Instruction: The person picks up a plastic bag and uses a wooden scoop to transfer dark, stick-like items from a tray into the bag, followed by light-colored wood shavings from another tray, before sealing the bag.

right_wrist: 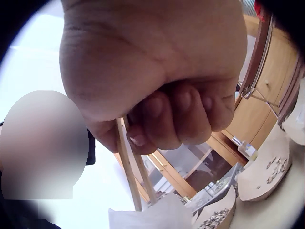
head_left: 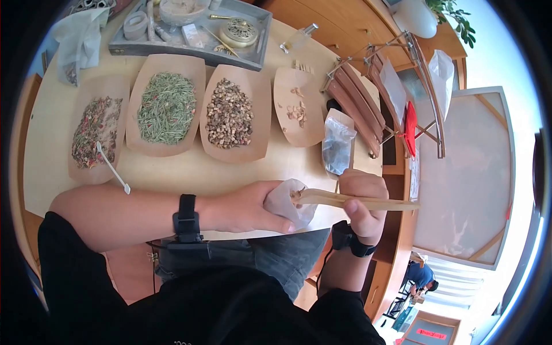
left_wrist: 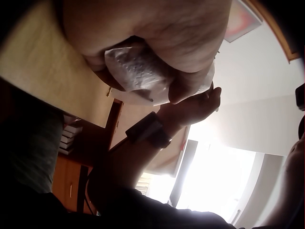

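My left hand [head_left: 247, 206] holds a small white translucent pouch [head_left: 286, 206] with its mouth toward the right, low over the front edge of the table. In my right hand [head_left: 363, 198] I grip a pair of light wooden tongs [head_left: 328, 198]. Their tips reach into the mouth of the pouch, with a brownish piece showing there. The right wrist view shows the two tong arms [right_wrist: 127, 167] side by side, ending at the pouch [right_wrist: 152, 215]. In the left wrist view the pouch [left_wrist: 138, 69] sits between thumb and fingers.
Cardboard trays hold mixed dried petals [head_left: 95, 129], green dried stalks [head_left: 167, 108], brown chopped pieces [head_left: 230, 114] and pale slices [head_left: 296, 115]. A white small spoon [head_left: 114, 167] lies on the left tray. Behind are a grey tray [head_left: 190, 54], a glass bottle [head_left: 299, 38] and a wooden rack [head_left: 359, 109].
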Available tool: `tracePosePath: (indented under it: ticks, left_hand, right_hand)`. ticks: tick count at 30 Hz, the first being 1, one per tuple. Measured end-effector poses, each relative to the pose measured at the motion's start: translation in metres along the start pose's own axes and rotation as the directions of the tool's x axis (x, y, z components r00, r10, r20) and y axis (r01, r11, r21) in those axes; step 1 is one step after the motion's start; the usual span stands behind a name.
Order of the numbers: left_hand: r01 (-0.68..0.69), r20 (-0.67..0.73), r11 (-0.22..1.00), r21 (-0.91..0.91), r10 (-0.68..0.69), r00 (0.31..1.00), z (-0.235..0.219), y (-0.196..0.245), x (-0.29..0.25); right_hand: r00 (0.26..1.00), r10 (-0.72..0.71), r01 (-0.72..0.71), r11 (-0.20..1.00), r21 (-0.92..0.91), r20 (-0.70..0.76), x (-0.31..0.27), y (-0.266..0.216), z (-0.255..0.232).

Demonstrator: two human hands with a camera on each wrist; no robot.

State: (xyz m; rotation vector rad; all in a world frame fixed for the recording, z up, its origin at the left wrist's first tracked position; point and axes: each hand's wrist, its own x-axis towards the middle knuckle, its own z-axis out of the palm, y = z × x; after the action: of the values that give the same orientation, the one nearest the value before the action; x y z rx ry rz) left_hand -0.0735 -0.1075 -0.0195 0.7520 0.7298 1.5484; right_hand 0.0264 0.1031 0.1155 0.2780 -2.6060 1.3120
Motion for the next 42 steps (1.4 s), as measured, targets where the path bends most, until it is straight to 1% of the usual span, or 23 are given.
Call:
tracePosePath:
  ticks: [2,4,6,8,9,11,13,15,16,19,21,28,30,31,33,34,35,36,37,38,40,41,42]
  left_hand:
    - [-0.003,-0.002,1.0,0.017,0.003,1.0,0.002,0.004,0.0]
    - [-0.01,-0.01,0.999,0.034,0.01,1.0,0.003,0.004,-0.001]
    - [0.019,0.015,1.0,-0.017,-0.019,1.0,0.003,0.001,-0.003]
    - [0.04,0.04,0.999,0.036,-0.042,0.998,0.002,0.001,-0.004]
    - [0.061,0.067,0.994,0.089,-0.067,0.996,0.002,0.002,-0.005]
    - [0.064,0.063,0.995,0.08,-0.069,0.996,0.005,0.0,-0.006]
    - [0.063,0.049,0.996,0.068,-0.066,0.997,0.004,-0.001,-0.007]
    - [0.047,0.062,0.99,0.13,-0.055,0.997,0.002,0.0,-0.006]
    - [0.042,0.053,0.991,0.128,-0.049,0.997,0.002,0.001,-0.007]
    - [0.053,0.052,0.99,0.134,-0.061,0.997,0.002,0.002,-0.008]
    - [0.046,0.057,0.99,0.132,-0.054,0.997,0.002,-0.001,-0.007]
    - [0.052,0.033,0.992,0.114,-0.056,0.998,0.003,0.0,-0.005]
    - [0.049,0.036,0.998,0.026,-0.05,0.998,0.002,-0.001,-0.004]
    - [0.053,0.038,0.998,0.027,-0.054,0.998,0.002,-0.002,-0.004]
    - [0.061,0.021,0.998,-0.015,-0.06,0.998,0.002,-0.004,-0.003]
    - [0.067,0.025,0.998,-0.012,-0.066,0.997,0.002,-0.002,-0.003]
    - [0.071,0.009,0.997,-0.006,-0.071,0.997,0.002,0.002,-0.003]
    - [0.077,-0.005,0.997,0.001,-0.077,0.997,0.002,0.005,-0.003]
    - [0.09,0.006,0.996,0.008,-0.09,0.996,0.002,0.007,-0.003]
    - [0.095,-0.009,0.995,0.011,-0.095,0.995,0.003,0.008,-0.003]
    - [0.108,-0.012,0.994,0.021,-0.108,0.994,0.004,0.011,-0.002]
    - [0.102,-0.007,0.995,0.003,-0.102,0.995,0.005,0.012,-0.002]
    - [0.093,-0.004,0.995,-0.018,-0.093,0.996,0.005,0.011,-0.003]
  right_hand:
    - [0.999,-0.008,0.01,0.999,-0.048,0.038,0.002,-0.001,-0.002]
    - [0.996,-0.041,0.045,0.998,0.042,-0.085,0.0,0.007,-0.002]
    - [0.995,-0.037,0.041,0.998,0.042,-0.087,0.006,0.016,-0.009]
    - [0.953,0.208,-0.239,0.963,-0.124,-0.219,0.031,0.01,0.001]
    - [0.953,0.207,-0.238,0.963,-0.125,-0.22,0.043,0.016,0.005]
    - [0.969,0.235,-0.247,0.897,-0.367,-0.078,0.069,0.032,0.009]
    - [0.963,0.264,-0.263,0.884,-0.386,-0.05,0.086,0.055,0.015]
    - [0.941,0.337,-0.304,0.862,-0.406,0.012,0.098,0.065,0.017]
    - [0.943,0.333,-0.296,0.865,-0.406,0.022,0.101,0.072,0.019]
    - [0.958,0.282,-0.249,0.905,-0.345,0.048,0.106,0.089,0.02]
    - [0.915,0.402,-0.382,0.882,-0.274,0.018,0.108,0.087,0.02]
    - [0.926,0.378,-0.361,0.897,-0.254,0.02,0.1,0.088,0.011]
    - [0.939,0.337,-0.342,0.936,-0.086,-0.075,0.082,0.086,0.002]
    - [0.938,0.339,-0.345,0.935,-0.084,-0.078,0.069,0.079,-0.003]
    - [0.897,0.354,-0.346,0.935,0.079,-0.266,0.037,0.057,-0.012]
    - [0.902,0.324,-0.286,0.943,0.169,-0.284,0.023,0.043,-0.013]
    - [0.91,0.282,-0.258,0.959,0.118,-0.305,0.01,0.031,-0.013]
    - [0.907,0.247,-0.198,0.965,0.173,-0.34,0.002,0.023,-0.007]
    - [0.964,0.167,-0.131,0.975,0.179,-0.206,0.0,0.021,-0.011]
    - [0.994,0.08,-0.065,0.979,0.192,-0.071,-0.001,0.018,-0.014]
    - [0.991,0.015,-0.029,0.994,0.102,0.136,0.005,0.007,-0.018]
    - [0.988,-0.025,0.017,0.999,0.051,0.152,0.006,0.007,-0.024]
    - [0.989,-0.021,0.014,0.999,0.049,0.144,0.004,0.009,-0.025]
